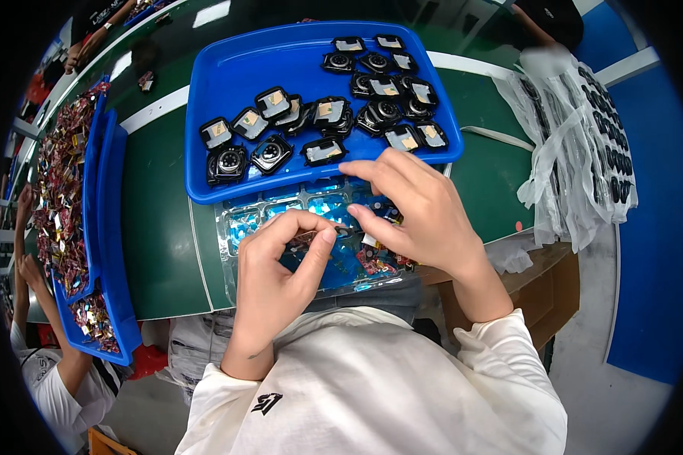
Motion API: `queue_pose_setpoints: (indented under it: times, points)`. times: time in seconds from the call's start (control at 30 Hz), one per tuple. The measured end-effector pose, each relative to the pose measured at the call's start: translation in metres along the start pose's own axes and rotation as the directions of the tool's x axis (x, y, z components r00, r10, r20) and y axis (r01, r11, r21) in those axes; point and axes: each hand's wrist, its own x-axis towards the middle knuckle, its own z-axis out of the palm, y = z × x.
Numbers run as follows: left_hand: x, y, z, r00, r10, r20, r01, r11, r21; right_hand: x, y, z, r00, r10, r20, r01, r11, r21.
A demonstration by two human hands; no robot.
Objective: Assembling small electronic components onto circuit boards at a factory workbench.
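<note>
Green table [159,227]: one blue tray [281,61], about twenty black casings [272,153]; left hand [277,273], right hand [421,208] both pinching film sheet [311,208].

Tray behind sheet, hands in front

A tray [205,114] holding square parts [322,110] is set on the counter [155,227]; the sheet [341,265] lies before it, under both hands, with heaped trays [106,227] left and bags [577,152] right.
</note>
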Motion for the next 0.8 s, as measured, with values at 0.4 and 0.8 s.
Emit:
queue_pose_setpoints:
  times: [0.4, 0.8]
  points:
    - [0.009, -0.003, -0.003, 0.981, 0.171, -0.092, -0.163, 0.982, 0.093, 0.017, 0.008, 0.001, 0.991, 0.121, -0.053, -0.125, 0.989, -0.08]
    - [0.003, 0.004, -0.008, 0.978, 0.15, -0.148, -0.184, 0.949, -0.255, -0.018, -0.027, 0.011, 0.844, 0.526, -0.104, -0.204, 0.495, 0.845]
